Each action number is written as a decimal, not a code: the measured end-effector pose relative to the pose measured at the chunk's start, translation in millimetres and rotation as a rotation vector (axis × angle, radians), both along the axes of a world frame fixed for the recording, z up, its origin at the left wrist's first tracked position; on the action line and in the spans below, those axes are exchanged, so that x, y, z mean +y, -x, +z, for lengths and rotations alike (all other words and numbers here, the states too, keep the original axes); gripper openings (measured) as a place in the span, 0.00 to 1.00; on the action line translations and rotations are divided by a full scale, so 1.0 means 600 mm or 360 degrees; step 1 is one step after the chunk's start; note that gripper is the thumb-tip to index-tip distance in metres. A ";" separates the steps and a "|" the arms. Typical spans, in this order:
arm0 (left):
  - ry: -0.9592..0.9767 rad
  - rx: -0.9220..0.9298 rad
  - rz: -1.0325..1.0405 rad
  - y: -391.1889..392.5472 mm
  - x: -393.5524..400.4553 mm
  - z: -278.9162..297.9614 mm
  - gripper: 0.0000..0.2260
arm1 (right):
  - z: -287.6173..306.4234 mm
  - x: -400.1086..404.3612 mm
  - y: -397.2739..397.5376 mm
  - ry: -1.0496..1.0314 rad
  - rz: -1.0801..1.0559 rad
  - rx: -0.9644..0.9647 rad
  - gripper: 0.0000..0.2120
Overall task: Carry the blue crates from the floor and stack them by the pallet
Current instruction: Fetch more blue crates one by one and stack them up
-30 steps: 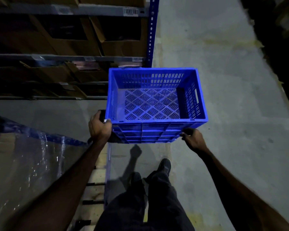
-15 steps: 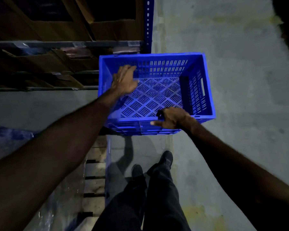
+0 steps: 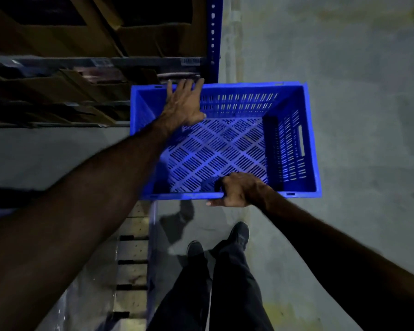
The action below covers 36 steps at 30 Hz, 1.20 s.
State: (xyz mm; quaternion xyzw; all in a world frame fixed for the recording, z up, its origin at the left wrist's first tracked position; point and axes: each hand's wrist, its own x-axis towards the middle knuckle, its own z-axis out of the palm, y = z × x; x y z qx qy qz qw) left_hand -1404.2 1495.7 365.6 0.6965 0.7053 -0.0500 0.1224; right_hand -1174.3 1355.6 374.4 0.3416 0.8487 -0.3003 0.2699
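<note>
An empty blue slotted crate [image 3: 289,144] sits in front of me, open side up, beside the wooden pallet [image 3: 132,249]. Whether other crates lie under it is hidden from this angle. My left hand [image 3: 183,103] reaches across the crate, fingers straight, their tips over the far rim near the left corner. My right hand [image 3: 237,189] grips the near rim, fingers curled inside the crate and thumb outside along the edge.
Warehouse racking with a blue upright [image 3: 213,37] and cardboard boxes [image 3: 153,39] stands at the left and behind the crate. A shrink-wrapped load [image 3: 77,304] sits on the pallet at lower left. My feet [image 3: 239,234] stand on the concrete floor [image 3: 344,68], which stretches to the right.
My left hand left the crate's near-left corner and reached over to the far rim. My right hand moved from the near-right underside onto the near rim. The crate sits lower now.
</note>
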 end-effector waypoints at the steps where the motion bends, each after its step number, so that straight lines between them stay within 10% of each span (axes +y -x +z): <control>1: 0.0021 0.0023 -0.0001 -0.001 0.005 -0.002 0.48 | -0.002 0.001 0.001 -0.0013 0.0016 0.0016 0.35; 11: 0.0077 0.0015 0.0021 -0.011 0.073 0.020 0.21 | -0.008 0.000 -0.003 -0.0157 0.0027 0.0117 0.33; 36: -0.0125 0.0073 -0.0052 -0.007 0.072 0.001 0.25 | 0.006 0.002 -0.003 -0.0140 -0.0080 0.0255 0.22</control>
